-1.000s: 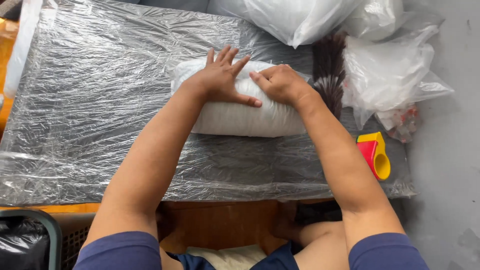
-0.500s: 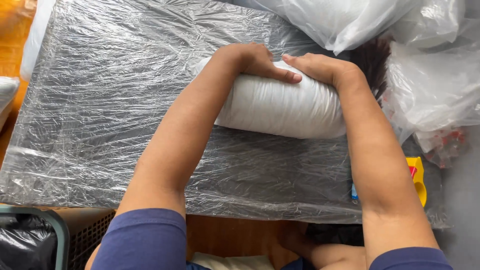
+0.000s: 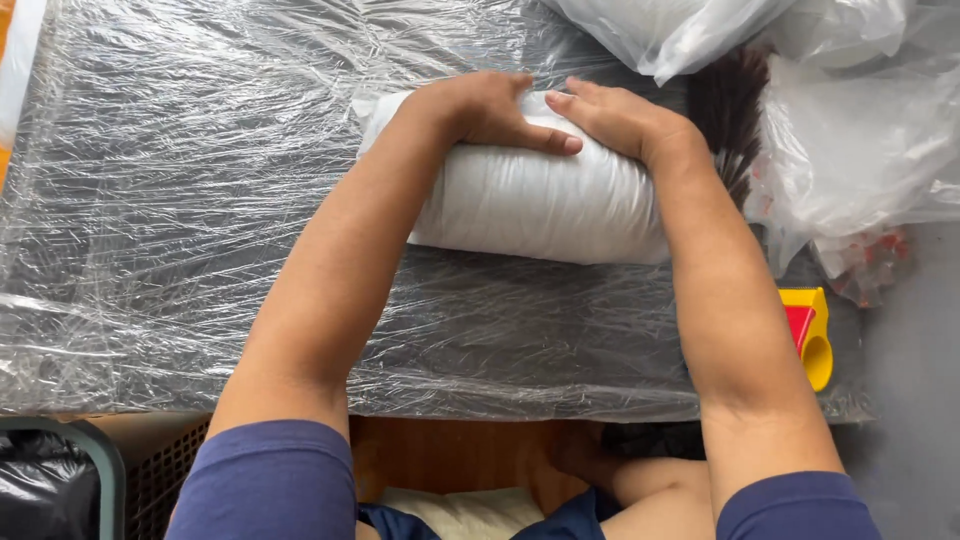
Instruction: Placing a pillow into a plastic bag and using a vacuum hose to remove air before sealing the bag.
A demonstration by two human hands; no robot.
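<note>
A white, tightly rolled soft bundle (image 3: pixel 530 200) lies across a table covered in clear plastic film (image 3: pixel 180 230). My left hand (image 3: pixel 480 105) curls over the top far side of the roll, thumb pointing right along it. My right hand (image 3: pixel 620 120) lies flat on the roll's top right, fingers pointing left and almost meeting the left thumb. Both hands press down on the roll. The far side of the bundle is hidden behind my hands.
Clear plastic bags (image 3: pixel 850 150) are heaped at the right and back right, with a dark brush-like bundle (image 3: pixel 730 100) between them. A yellow and red tape dispenser (image 3: pixel 810 330) sits at the right edge. A dark bin (image 3: pixel 50 490) stands at bottom left.
My left hand went from spread flat on the roll to curled over its far side. The right hand slid a little along the top. The camera moved in closer.
</note>
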